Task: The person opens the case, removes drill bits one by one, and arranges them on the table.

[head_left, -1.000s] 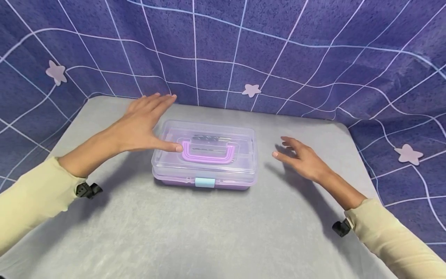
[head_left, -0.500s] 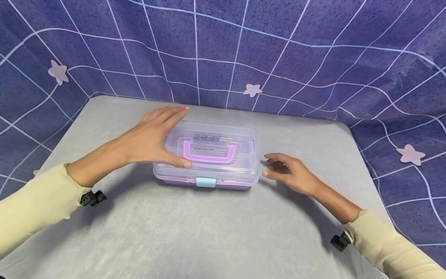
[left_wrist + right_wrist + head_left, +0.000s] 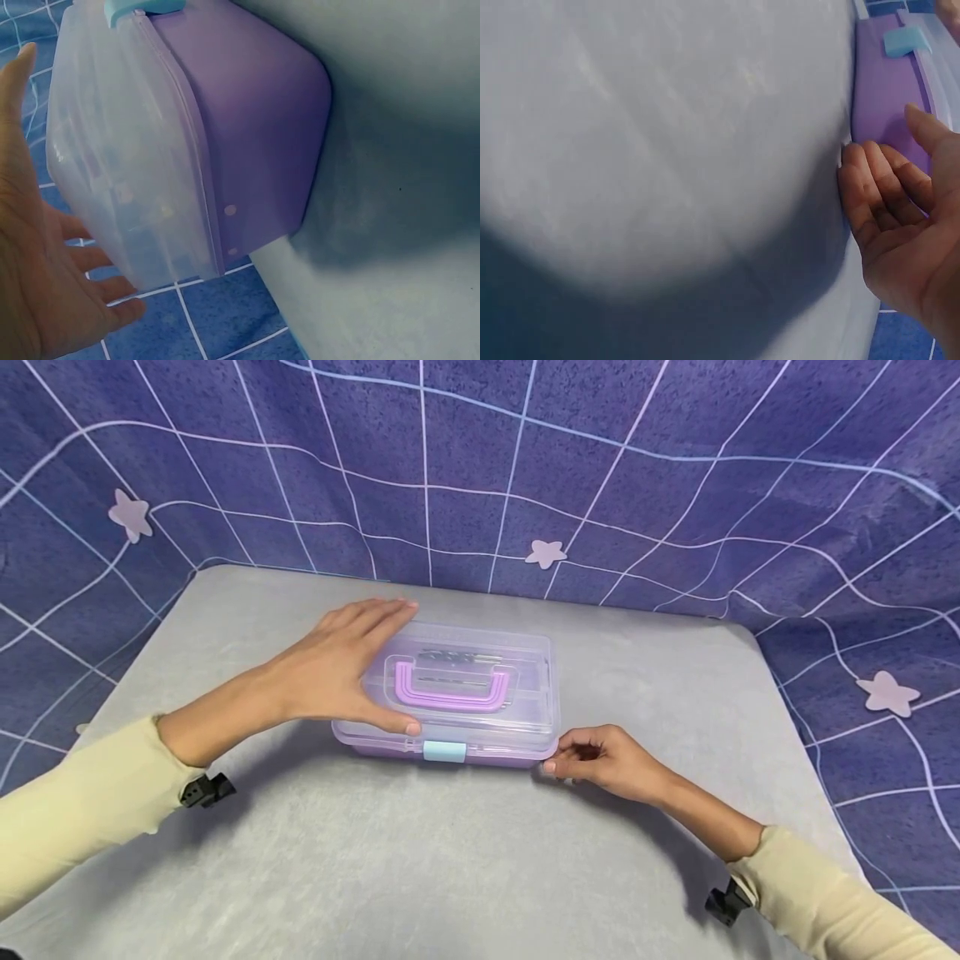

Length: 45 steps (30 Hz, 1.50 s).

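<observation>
A purple plastic storage box (image 3: 372, 750) stands on the grey-covered table, its clear lid (image 3: 480, 647) down. On the lid lies a pink-purple carrying handle (image 3: 450, 700); a light blue latch (image 3: 445, 752) is at the front. Through the lid show metal pieces with spiral grooves, like drill bits (image 3: 459, 657). My left hand (image 3: 337, 664) spreads over the left end of the lid, thumb toward the front; whether it touches is unclear. At the front right corner is my right hand (image 3: 611, 764), fingers loosely bent, fingertips at the box's lower edge.
The grey cloth (image 3: 420, 860) covers the table. A blue-purple curtain (image 3: 480, 460) with pale grid lines and stars hangs behind and at the sides. Black wrist cameras (image 3: 206, 791) sit under both cuffs.
My left hand has moved right and toward me over the lid. The right hand has come left and toward me, reaching the box's front right corner. The box stays in place.
</observation>
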### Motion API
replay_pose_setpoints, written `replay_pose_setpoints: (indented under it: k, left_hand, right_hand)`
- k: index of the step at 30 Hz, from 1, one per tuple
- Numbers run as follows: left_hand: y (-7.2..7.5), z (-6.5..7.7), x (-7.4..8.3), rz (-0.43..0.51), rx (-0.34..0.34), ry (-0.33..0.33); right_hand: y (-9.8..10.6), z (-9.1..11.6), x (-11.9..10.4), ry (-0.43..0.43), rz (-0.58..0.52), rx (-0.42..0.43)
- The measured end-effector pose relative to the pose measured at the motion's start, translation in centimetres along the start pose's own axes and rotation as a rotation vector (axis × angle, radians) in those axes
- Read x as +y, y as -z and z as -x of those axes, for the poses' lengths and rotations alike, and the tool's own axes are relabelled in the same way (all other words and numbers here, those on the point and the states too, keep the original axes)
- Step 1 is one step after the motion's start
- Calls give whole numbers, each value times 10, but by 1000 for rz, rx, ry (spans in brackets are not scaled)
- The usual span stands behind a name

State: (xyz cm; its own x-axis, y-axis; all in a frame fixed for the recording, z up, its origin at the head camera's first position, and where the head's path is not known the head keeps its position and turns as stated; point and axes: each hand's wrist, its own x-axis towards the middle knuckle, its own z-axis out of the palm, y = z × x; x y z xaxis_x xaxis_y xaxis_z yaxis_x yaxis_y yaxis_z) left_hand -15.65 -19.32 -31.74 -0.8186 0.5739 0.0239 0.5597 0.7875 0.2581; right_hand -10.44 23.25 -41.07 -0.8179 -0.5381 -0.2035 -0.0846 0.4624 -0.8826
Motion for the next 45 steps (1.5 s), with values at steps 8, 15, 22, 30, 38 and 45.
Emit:
replay_pose_setpoints:
  k: [8,15,22,30,38,45]
  left_hand:
    - [-4,-1,1,-10,30,-25]
    - [-6,-1,1,-21,29,-24]
    - [-9,-2,1,-36,27,-28]
    - [-11,-3,0,-59,19,-34]
    - [-13,-5,0,-77,35,-40]
    - [-13,-6,1,-91,45,-50]
  right_hand:
    - [-6,1,-4,-60,-156,-98]
    - [-23,2,-7,-104,-343,-185]
    - [-42,0,-12,-122,-460,-224]
    - [-68,-6,-23,-159,-616,-230]
    - [-94,-18,-32,-184,-781,-204]
    - [-112,-25,-43,-208,-882,-117]
